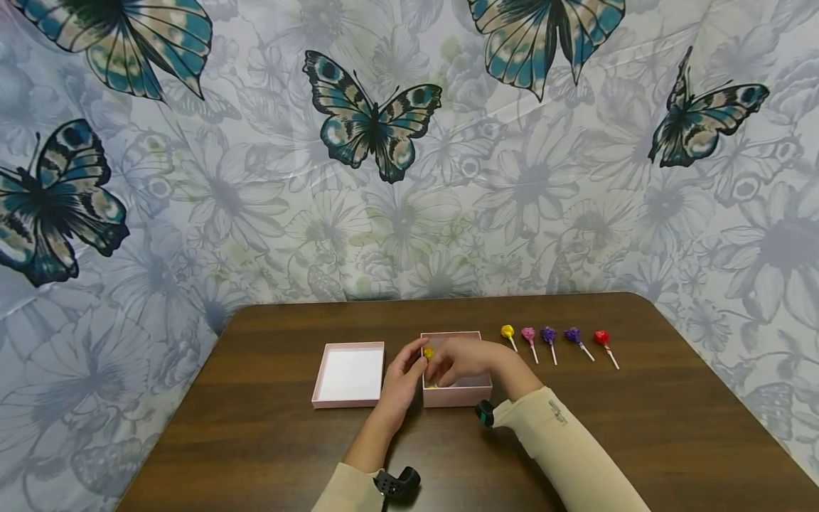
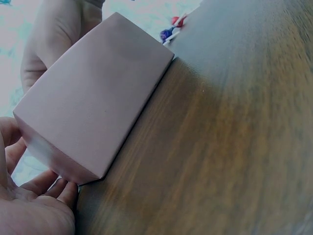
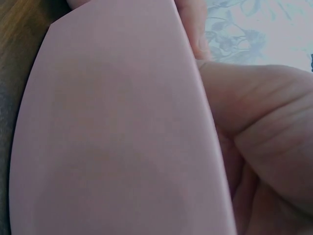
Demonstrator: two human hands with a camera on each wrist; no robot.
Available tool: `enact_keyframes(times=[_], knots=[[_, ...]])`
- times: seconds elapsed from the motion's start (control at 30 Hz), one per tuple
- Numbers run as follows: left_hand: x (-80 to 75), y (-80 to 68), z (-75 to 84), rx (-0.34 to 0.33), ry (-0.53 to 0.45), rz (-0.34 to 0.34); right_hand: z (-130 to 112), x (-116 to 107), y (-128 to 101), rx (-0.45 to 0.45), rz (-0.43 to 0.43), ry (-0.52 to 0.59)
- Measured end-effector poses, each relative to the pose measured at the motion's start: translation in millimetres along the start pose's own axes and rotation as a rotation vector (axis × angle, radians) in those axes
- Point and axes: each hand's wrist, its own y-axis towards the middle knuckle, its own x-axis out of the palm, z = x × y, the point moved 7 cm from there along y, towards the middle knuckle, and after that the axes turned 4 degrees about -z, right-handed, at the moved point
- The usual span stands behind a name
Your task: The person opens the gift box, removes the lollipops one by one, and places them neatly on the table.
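A pink open box [image 1: 457,397] stands on the table, its front wall toward me. My right hand [image 1: 463,358] reaches over the rim into it, fingers bent down inside. The box wall hides those fingertips in the right wrist view, so I cannot tell whether they pinch anything. A yellow lollipop [image 1: 429,352] shows inside, at the back left corner. Against the box's left side rests my left hand [image 1: 403,377]; in the left wrist view its fingers [image 2: 41,182] touch the lower part of that side wall.
Left of the box lies its pink lid [image 1: 348,375], white inside face up. To the right is a row of lollipops: yellow [image 1: 507,331], pink [image 1: 527,333], two purple [image 1: 548,336] and red [image 1: 601,337]. A butterfly-printed cloth [image 1: 409,213] hangs behind the wooden table [image 1: 256,441].
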Motion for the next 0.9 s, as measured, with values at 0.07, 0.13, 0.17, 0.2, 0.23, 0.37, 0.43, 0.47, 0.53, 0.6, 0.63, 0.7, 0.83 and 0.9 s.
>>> enact_keyframes(times=[0.07,0.13,0.17,0.2,0.23,0.37,0.43,0.47,0.53,0.6,0.63,0.7,0.83,0.9], knots=[[0.2,0.2,-0.2,-0.002,-0.007,0.000,-0.7,0.8,1.6,-0.001,-0.018,0.000],[0.7,0.4,-0.2,0.003,-0.006,-0.003,-1.3,1.2,2.7,0.002,-0.030,-0.004],[0.7,0.6,-0.2,0.005,-0.004,-0.003,-1.5,1.5,3.2,0.004,-0.035,-0.006],[0.7,0.7,-0.2,0.007,-0.002,-0.003,-1.3,1.8,3.7,0.011,-0.041,-0.005],[0.9,0.8,0.0,0.009,-0.002,-0.004,-1.2,2.1,4.1,0.013,-0.045,-0.006],[0.6,0.7,0.5,0.008,0.000,-0.001,0.1,3.1,5.9,0.027,-0.054,0.001],[0.9,0.0,2.1,0.014,0.003,-0.001,1.5,3.7,6.7,0.037,-0.055,0.002],[1.1,-0.3,2.6,0.016,0.008,-0.003,2.2,4.1,7.3,0.042,-0.056,0.002],[1.7,-0.8,4.0,0.021,0.006,-0.005,3.5,4.8,8.2,0.050,-0.055,-0.007],[2.0,-1.0,4.3,0.018,0.003,-0.005,4.9,5.3,9.0,0.058,-0.054,-0.010],[2.0,-1.0,4.2,0.019,0.003,-0.007,5.4,5.6,9.3,0.062,-0.054,-0.009],[2.0,-0.7,3.4,0.020,-0.002,-0.007,6.0,5.9,9.6,0.063,-0.049,-0.011],[1.3,0.3,1.2,0.023,0.007,-0.007,3.4,6.2,9.4,0.030,-0.036,-0.032],[0.9,0.5,0.6,0.020,0.004,-0.005,1.7,6.7,9.6,0.011,-0.029,-0.044]])
